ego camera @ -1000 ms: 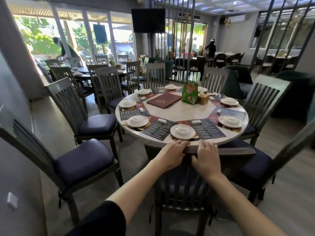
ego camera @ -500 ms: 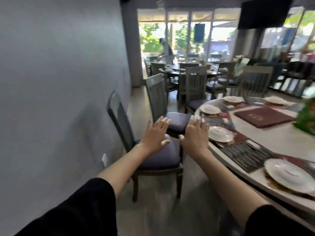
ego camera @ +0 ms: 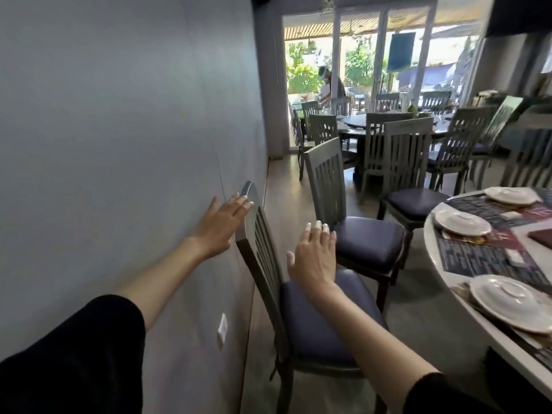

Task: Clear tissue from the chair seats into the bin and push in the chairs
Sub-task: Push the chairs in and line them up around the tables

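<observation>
Restaurant floor, grey wall (ego camera: 119,144) on my left. Nearest chair (ego camera: 316,330) stands between the wall and the round table (ego camera: 431,249), apart from the table's edge, blue seat toward it. My left hand (ego camera: 222,225), fingers straight, has its fingertips at the chair's top rail. My right hand (ego camera: 313,259) hovers flat above the seat, holding nothing. Second chair (ego camera: 367,246) stands just beyond. White plates (ego camera: 507,303) sit along the table's edge.

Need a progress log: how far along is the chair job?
Done: no tissue shows on visible seats. In hand: left hand at the top rail of the nearest chair, right hand open above its seat. Left: it and the next chair stand out from the table.
</observation>
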The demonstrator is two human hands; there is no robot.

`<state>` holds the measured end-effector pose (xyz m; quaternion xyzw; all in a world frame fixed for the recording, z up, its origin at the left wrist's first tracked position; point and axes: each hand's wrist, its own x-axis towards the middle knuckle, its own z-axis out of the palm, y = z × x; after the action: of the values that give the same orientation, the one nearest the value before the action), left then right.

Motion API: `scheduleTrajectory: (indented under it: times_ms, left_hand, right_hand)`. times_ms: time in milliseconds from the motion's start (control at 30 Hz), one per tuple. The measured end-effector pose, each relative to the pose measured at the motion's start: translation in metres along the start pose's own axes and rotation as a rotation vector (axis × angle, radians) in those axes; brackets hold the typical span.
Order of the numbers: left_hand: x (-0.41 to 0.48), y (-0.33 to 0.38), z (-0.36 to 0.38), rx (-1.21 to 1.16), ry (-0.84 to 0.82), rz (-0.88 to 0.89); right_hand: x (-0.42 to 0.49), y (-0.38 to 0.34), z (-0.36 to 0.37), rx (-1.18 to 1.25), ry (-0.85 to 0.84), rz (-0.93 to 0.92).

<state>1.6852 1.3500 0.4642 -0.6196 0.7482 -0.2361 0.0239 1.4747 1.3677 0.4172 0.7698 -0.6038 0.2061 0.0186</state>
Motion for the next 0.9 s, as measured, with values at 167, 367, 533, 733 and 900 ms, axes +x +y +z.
scheduleTrajectory:
  times_ms: [167, 367, 533, 733, 900]
  left_hand:
    - [0.069, -0.048, 0.038, 0.174, -0.076, 0.040]
    - [0.130, -0.081, 0.102, 0.279, -0.148, 0.133]
    - [0.163, -0.097, 0.149, 0.146, -0.210, 0.307]
    - [0.189, -0.113, 0.167, -0.010, -0.037, 0.607]
    - [0.186, -0.109, 0.170, -0.121, 0.166, 0.739]
  right_hand:
    - [0.091, -0.047, 0.038, 0.045, -0.015, -0.104]
    - [0.160, -0.111, 0.079, 0.052, -0.256, -0.130]
    - [0.178, -0.131, 0.107, 0.055, -0.445, -0.081]
    - [0.180, -0.132, 0.113, 0.000, -0.481, -0.078]
    - [0.169, -0.132, 0.103, -0.078, -0.485, -0.059]
